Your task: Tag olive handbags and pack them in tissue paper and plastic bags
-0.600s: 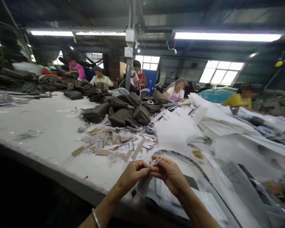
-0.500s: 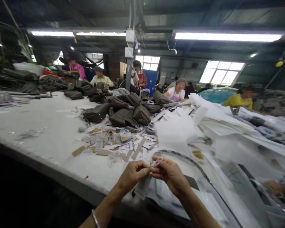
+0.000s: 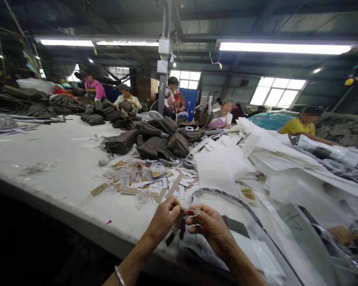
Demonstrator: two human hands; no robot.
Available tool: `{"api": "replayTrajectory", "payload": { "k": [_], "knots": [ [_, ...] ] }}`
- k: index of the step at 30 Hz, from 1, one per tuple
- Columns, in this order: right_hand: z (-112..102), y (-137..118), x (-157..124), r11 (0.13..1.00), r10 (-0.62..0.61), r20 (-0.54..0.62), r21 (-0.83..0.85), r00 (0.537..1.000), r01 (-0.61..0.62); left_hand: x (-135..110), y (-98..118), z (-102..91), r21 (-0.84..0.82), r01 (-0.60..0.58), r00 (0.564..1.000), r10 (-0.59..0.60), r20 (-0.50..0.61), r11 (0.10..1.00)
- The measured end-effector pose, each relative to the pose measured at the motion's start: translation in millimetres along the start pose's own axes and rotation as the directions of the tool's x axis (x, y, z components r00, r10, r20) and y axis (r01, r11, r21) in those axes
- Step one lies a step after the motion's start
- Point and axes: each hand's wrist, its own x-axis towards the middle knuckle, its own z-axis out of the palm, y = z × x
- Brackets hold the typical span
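Both hands meet over the table's front edge, pinching a thin whitish string. My left hand is closed on one end, with a grey tag-like strip hanging just below its fingers. My right hand holds the looped part between thumb and fingers. Beneath them lies a dark flap, partly covered by clear plastic and white sheeting. A plastic-wrapped strap curves around behind my right hand. What the strip is attached to is hard to make out.
Cardboard strips and small clear bags litter the table. Dark brown bags are piled behind them. White foam sheets are heaped to the right, near a small yellowish container. Several co-workers sit or stand farther back.
My hands have drawn slightly apart, and the string now forms a clear loop at my right fingers. The strip below my left hand shows more plainly.
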Motion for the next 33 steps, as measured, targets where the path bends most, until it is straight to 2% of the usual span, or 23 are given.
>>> {"api": "replayTrajectory", "payload": {
  "k": [2, 5, 9, 15, 21, 26, 29, 31, 33],
  "knots": [
    [0.6, 0.1, -1.9, 0.997, 0.006, 0.016, 0.079, 1.0, -0.007, 0.0, 0.7, 0.0, -0.004, 0.005, 1.0, -0.005, -0.013, 1.0],
    [2.0, -0.2, -3.9, 0.979, 0.036, 0.053, 0.199, 0.998, -0.046, 1.4, 0.7, -0.4, -0.121, 0.029, 1.0, -0.028, 0.006, 0.992],
    [4.4, 0.5, -4.7, 0.964, 0.05, 0.094, 0.255, 0.994, -0.073, 4.3, -2.5, -0.7, -0.202, 0.059, 0.998, -0.053, 0.034, 0.978],
    [2.8, 2.0, -2.5, 0.977, 0.021, 0.094, 0.21, 0.995, -0.04, 3.7, -9.4, -3.2, -0.158, 0.051, 0.993, -0.034, 0.109, 0.986],
    [1.2, 4.1, 1.1, 0.977, 0.062, 0.093, 0.198, 0.994, -0.08, 0.8, -1.1, -7.7, -0.092, 0.015, 0.989, -0.001, 0.149, 0.996],
    [-0.1, -7.4, -7.7, 0.97, 0.0, 0.127, 0.241, 0.992, -0.031, 1.3, -1.4, -6.5, -0.029, 0.067, 0.991, -0.063, 0.119, 0.997],
    [-6.9, -25.7, -16.4, 0.989, -0.074, 0.116, 0.133, 0.99, 0.058, 1.8, -4.3, -7.2, -0.051, 0.134, 0.987, -0.129, 0.095, 0.99],
    [-14.7, -35.4, -19.6, 0.996, -0.059, 0.079, -0.065, 0.995, 0.064, 2.1, -1.0, -8.3, -0.097, 0.162, 0.982, -0.151, 0.111, 0.982],
    [-24.0, -40.1, -20.7, 0.951, 0.004, 0.024, -0.308, 1.0, 0.004, 3.3, 7.1, -9.1, -0.196, 0.198, 0.974, -0.17, 0.15, 0.96]
  ]
}}
